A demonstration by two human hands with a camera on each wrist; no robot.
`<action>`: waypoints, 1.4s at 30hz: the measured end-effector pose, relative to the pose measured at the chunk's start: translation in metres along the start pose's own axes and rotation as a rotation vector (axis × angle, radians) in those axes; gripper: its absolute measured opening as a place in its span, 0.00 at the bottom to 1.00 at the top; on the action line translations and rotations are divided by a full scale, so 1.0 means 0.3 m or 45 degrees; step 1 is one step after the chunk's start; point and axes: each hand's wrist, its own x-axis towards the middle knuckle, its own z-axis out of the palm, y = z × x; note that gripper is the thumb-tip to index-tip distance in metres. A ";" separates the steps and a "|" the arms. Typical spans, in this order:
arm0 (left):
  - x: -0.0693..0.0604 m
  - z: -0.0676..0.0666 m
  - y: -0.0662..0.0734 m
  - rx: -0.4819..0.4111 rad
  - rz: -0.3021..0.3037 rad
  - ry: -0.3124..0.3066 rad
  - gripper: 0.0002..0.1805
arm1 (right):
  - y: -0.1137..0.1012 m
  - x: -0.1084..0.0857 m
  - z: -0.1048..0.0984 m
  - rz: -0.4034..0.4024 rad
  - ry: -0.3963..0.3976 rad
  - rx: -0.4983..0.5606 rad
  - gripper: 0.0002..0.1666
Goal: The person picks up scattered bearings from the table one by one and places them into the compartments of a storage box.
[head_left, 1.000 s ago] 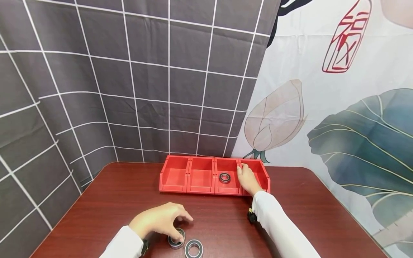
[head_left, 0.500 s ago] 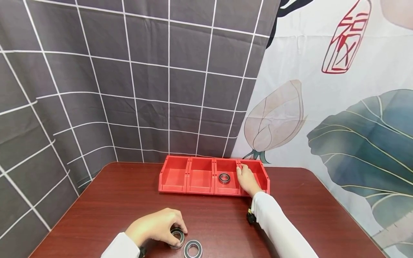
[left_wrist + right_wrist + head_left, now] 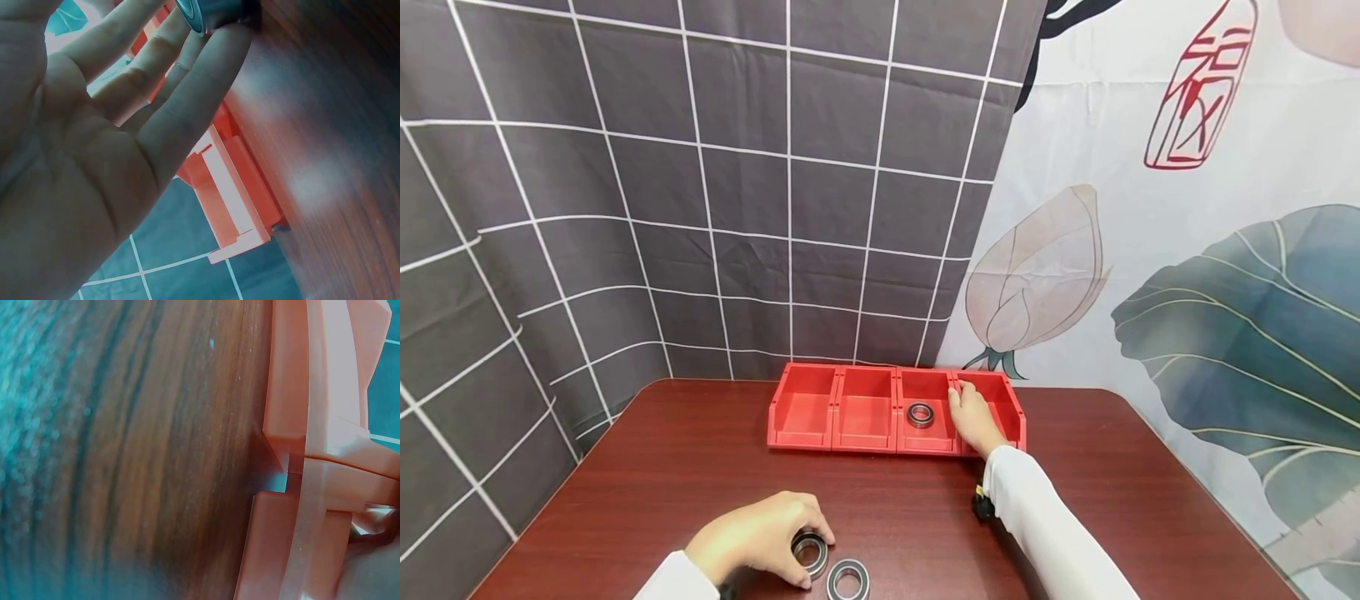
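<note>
With thumb and fingertips on opposite sides, my left hand (image 3: 767, 533) holds a ball bearing (image 3: 820, 556) at the table's near side. In the left wrist view, this steel bearing (image 3: 215, 14) touches the fingertips at the top. A second ball bearing (image 3: 848, 580) lies flat on the table just to its right. A red row of storage bins (image 3: 865, 446) stands farther back, with another bearing (image 3: 921, 415) in the third compartment from the left. My right hand (image 3: 973, 419) grips the divider between the third and fourth compartments; its fingers are mostly hidden in the right wrist view.
The bins rest on a reddish-brown wooden table (image 3: 700, 450) near its back edge. Behind it hang a grey cloth (image 3: 737, 200) with white grid lines and a white cloth (image 3: 1075, 133) printed with lotus motifs.
My left hand has lowered onto the bearing and its fingers have closed around it. The right hand stays at the bin divider; the bearing in the third compartment has not moved.
</note>
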 end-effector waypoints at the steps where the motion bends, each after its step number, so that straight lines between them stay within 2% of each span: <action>1: 0.000 0.001 0.001 0.007 0.000 0.000 0.22 | -0.001 0.000 -0.001 -0.005 0.001 -0.003 0.31; 8: 0.001 0.008 0.001 0.024 -0.025 -0.008 0.23 | -0.011 0.003 -0.007 0.000 0.003 -0.010 0.31; 15: 0.000 0.011 -0.005 0.063 0.018 0.003 0.22 | -0.002 -0.006 -0.006 0.008 -0.004 0.002 0.31; 18: 0.001 0.013 -0.009 0.044 0.023 -0.006 0.23 | 0.002 -0.011 -0.003 0.022 -0.001 0.013 0.31; 22: -0.001 0.013 -0.024 0.039 0.072 0.019 0.24 | 0.005 -0.012 0.001 0.016 0.004 0.024 0.31; 28: 0.005 -0.002 -0.042 0.104 0.152 0.119 0.24 | 0.003 -0.012 0.001 0.026 -0.001 0.029 0.31; 42: 0.051 -0.035 -0.054 0.122 0.132 0.302 0.27 | -0.007 0.000 -0.002 0.035 -0.003 0.017 0.31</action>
